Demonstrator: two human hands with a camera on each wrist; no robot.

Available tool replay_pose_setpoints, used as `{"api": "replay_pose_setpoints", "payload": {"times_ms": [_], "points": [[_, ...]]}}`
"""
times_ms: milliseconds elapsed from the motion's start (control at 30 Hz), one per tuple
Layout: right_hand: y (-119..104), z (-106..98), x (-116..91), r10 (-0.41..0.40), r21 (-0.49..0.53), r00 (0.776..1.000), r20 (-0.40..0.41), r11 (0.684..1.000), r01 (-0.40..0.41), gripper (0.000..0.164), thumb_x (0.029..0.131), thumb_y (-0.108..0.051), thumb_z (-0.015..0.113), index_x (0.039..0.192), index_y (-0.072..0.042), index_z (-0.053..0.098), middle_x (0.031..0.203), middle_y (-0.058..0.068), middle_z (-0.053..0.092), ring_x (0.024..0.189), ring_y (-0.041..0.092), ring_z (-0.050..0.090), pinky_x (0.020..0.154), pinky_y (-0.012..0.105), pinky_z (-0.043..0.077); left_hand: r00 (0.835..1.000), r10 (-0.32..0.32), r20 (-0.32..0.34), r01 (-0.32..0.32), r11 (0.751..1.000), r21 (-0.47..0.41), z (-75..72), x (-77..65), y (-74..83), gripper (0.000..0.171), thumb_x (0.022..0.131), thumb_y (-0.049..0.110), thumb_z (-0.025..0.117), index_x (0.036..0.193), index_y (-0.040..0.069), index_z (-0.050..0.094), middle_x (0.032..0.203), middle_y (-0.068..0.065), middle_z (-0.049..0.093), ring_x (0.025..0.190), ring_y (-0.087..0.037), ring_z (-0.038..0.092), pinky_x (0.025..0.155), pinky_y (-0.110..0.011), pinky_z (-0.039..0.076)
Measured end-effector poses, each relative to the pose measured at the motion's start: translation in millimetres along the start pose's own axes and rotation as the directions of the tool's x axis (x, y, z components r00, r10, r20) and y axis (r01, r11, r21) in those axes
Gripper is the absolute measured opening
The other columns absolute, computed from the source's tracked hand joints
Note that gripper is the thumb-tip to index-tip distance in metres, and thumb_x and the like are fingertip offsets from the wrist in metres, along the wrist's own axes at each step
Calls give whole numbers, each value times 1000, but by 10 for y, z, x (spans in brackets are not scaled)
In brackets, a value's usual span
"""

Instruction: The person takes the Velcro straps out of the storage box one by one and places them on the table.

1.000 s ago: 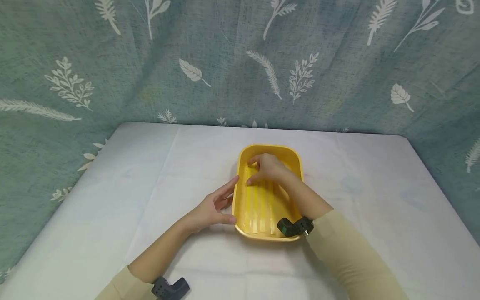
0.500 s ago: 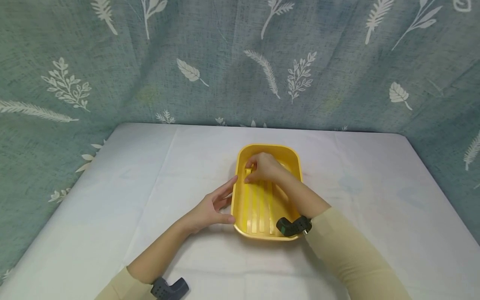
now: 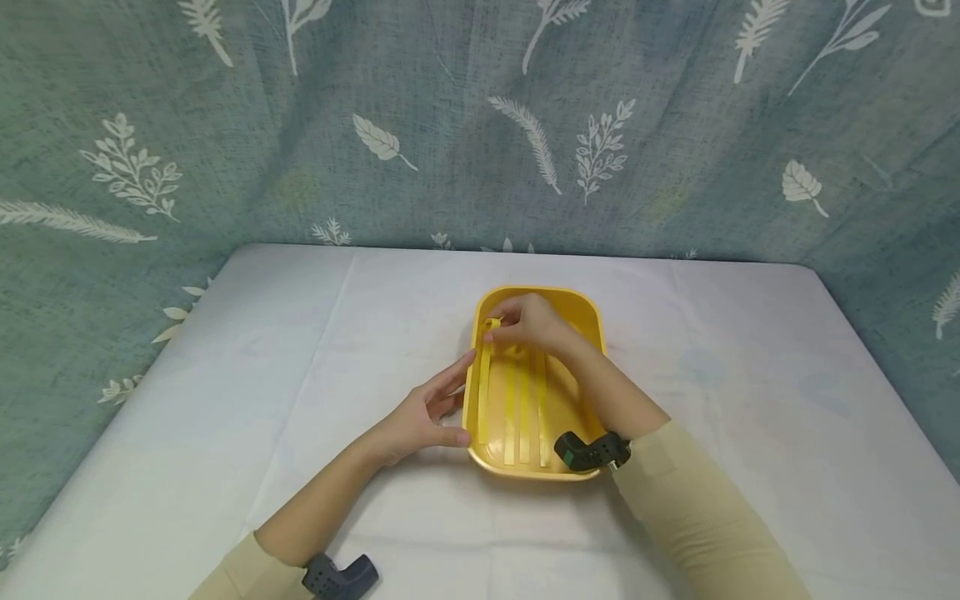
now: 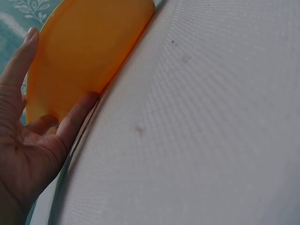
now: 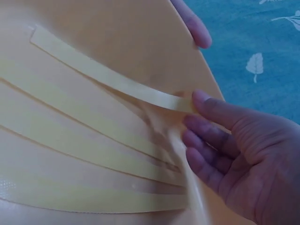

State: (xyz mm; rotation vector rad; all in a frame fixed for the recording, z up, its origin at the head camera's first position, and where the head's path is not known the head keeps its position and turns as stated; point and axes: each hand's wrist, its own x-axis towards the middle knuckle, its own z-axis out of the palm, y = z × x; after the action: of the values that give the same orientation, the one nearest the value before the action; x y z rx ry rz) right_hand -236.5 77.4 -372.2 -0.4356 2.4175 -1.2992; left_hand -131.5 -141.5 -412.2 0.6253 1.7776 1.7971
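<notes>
A yellow plastic basin with rounded corners sits on the table. Inside it, my right hand pinches the far end of a flat yellow strip between thumb and fingers. In the right wrist view that strip curves up from the basin floor to the fingertips. Three more yellow strips lie lengthwise and side by side on the floor of the basin, to the right of the pinched one. My left hand, fingers spread, rests against the basin's left outer wall; in the left wrist view its fingertips touch the orange-looking wall.
A white cloth covers the table. Behind its far edge hangs a blue-green curtain with white leaf prints. A dark wrist camera on my right arm overlaps the basin's near right corner in the head view.
My right hand has moved slightly away from me and lifted the strip's far end, shifting the strip left toward the basin's wall. My left hand has stayed at the basin.
</notes>
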Motion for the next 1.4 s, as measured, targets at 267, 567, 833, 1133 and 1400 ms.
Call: {"api": "replay_pose_setpoints", "payload": {"times_ms": [267, 567, 833, 1133, 1400], "points": [[-7, -47, -18, 27, 269, 999, -47, 963, -13, 42, 83, -14, 73, 123, -7, 63, 89, 12, 72, 79, 25, 70, 78, 41, 57, 1000, -7, -10, 7, 1000, 4, -7, 10, -7, 103, 73, 23, 82, 152, 29, 16, 158, -1, 16, 143, -27, 22, 113, -37, 26], [-50, -116, -79, -30, 497, 997, -65, 866, 59, 50, 84, -10, 72, 132, -10, 57, 84, 4, 73, 71, 17, 68, 86, 53, 52, 1000, -10, -16, 10, 1000, 0, -2, 0, -10, 103, 74, 23, 82, 152, 28, 15, 158, -3, 14, 143, -29, 22, 113, -36, 27], [-56, -192, -129, -108, 628, 986, -124, 761, 162, 44, 89, -2, 64, 132, -4, 55, 105, 4, 72, 87, 18, 69, 73, 28, 57, 1000, -8, -15, 8, 1000, 16, -6, -6, -17, 107, 73, 26, 82, 153, 22, 12, 159, -5, 13, 142, -30, 22, 112, -35, 27], [-89, -314, -187, -208, 659, 977, 34, 740, 135, 61, 86, 12, 59, 142, -4, 41, 141, 16, 48, 100, 20, 64, 79, 30, 57, 1000, -4, -12, 4, 1000, 28, -7, -2, -1, 105, 75, 22, 81, 153, 20, 11, 159, -6, 12, 142, -31, 23, 112, -35, 27], [-178, -405, -299, -277, 572, 950, 143, 807, 149, 77, 81, 13, 61, 148, -12, 32, 151, 8, 35, 94, 26, 68, 80, 33, 57, 1000, 0, -12, 0, 1000, 14, 3, -11, 1, 103, 76, 19, 81, 153, 21, 13, 159, -6, 12, 142, -32, 23, 112, -38, 28]]}}
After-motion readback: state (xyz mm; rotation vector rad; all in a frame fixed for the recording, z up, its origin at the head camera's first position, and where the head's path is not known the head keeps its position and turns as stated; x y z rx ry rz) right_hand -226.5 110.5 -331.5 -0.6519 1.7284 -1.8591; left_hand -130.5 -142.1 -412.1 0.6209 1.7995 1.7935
